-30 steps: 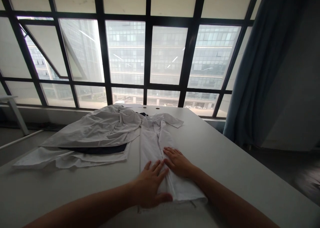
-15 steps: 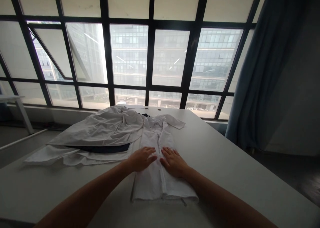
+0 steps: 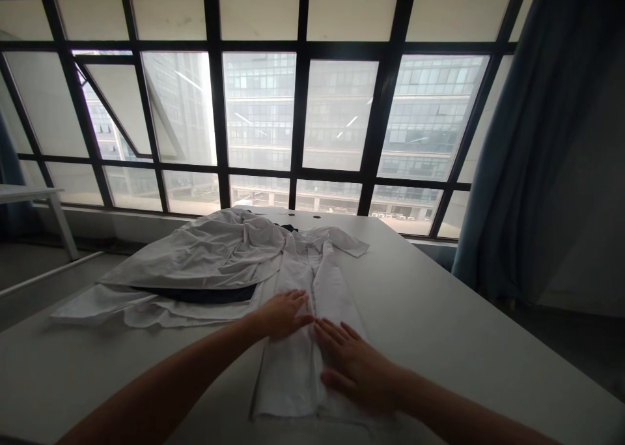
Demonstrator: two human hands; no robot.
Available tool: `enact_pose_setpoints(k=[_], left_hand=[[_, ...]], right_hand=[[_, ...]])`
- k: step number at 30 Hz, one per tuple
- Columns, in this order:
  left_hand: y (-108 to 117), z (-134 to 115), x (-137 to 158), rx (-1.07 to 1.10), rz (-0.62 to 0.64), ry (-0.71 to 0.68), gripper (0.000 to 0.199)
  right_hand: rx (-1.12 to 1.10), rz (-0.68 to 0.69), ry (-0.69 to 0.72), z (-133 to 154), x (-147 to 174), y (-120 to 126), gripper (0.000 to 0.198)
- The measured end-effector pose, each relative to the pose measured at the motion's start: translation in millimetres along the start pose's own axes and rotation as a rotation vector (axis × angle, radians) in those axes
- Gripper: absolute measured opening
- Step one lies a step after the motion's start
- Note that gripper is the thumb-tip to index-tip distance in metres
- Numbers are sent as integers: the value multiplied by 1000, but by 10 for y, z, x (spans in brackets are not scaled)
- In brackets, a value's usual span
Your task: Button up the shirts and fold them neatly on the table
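Observation:
A white garment (image 3: 288, 380), folded lengthwise into a long strip, lies flat on the white table (image 3: 439, 341), its near edge toward me. A seam or fold line runs down its middle. My left hand (image 3: 286, 313) rests flat on the left half, fingers stretched out toward that line. On the right half, closer to me, lies my right hand (image 3: 359, 363), its fingers extended and a little blurred. Neither hand grips the cloth. At the strip's far end a short sleeve (image 3: 344, 240) spreads to the right.
Left of the strip lies a heap of crumpled white cloth (image 3: 209, 246) with a dark navy piece (image 3: 205, 293) under it. A second white table (image 3: 29, 194) stands at far left. Windows line the back, and a blue curtain (image 3: 498, 171) hangs at right.
My right hand has slid toward me along the right half of the cloth. My left hand stays in about the same place. The view has shifted slightly.

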State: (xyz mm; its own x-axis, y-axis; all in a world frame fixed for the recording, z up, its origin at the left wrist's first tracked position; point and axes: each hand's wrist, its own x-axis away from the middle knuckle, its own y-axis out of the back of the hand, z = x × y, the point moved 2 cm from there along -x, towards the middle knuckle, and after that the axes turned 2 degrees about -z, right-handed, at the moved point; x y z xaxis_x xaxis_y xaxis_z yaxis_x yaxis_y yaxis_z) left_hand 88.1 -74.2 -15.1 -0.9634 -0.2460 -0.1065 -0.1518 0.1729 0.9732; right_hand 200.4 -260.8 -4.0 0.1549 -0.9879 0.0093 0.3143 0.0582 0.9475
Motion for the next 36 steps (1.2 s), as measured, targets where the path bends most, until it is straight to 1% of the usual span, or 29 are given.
enact_pose_setpoints(k=[2,4,8,11,13,16,23,25,27,30,33,36], left_hand=[[-8,61,-93,-23,-23,19,65],[-21,134,-197,-49,-28,30,66],[-19,347,-479,-99,-86,105,66],[-34,528,-688,-102,-98,202,69],[-66,614,-769,-79,-60,236,71],[-101,643,-770,-57,-24,227,73],[-123,411,-481,-83,33,198,76],[-122,372,-459,-101,15,179,75],[-111,390,-520,-130,-19,174,71],[-112,546,-748,-127,-40,248,69],[-158,812,-1045,-78,-59,334,72],[-213,1094,-1323,-83,-114,333,71]], right_hand=[[48,-81,-81,-219,-182,89,77],[101,-140,-153,-459,-394,165,77],[163,-143,-285,-887,-827,217,80],[167,-149,-362,-1089,-1074,199,78],[148,-146,-384,-1158,-1161,174,78],[132,-133,-365,-1176,-1172,129,81],[141,-111,-333,-969,-918,53,83],[149,-93,-298,-941,-891,81,85],[158,-73,-282,-983,-936,134,85],[174,-92,-344,-1176,-1129,224,78],[183,-141,-434,-1436,-1388,287,75],[182,-165,-484,-1684,-1631,331,76]])
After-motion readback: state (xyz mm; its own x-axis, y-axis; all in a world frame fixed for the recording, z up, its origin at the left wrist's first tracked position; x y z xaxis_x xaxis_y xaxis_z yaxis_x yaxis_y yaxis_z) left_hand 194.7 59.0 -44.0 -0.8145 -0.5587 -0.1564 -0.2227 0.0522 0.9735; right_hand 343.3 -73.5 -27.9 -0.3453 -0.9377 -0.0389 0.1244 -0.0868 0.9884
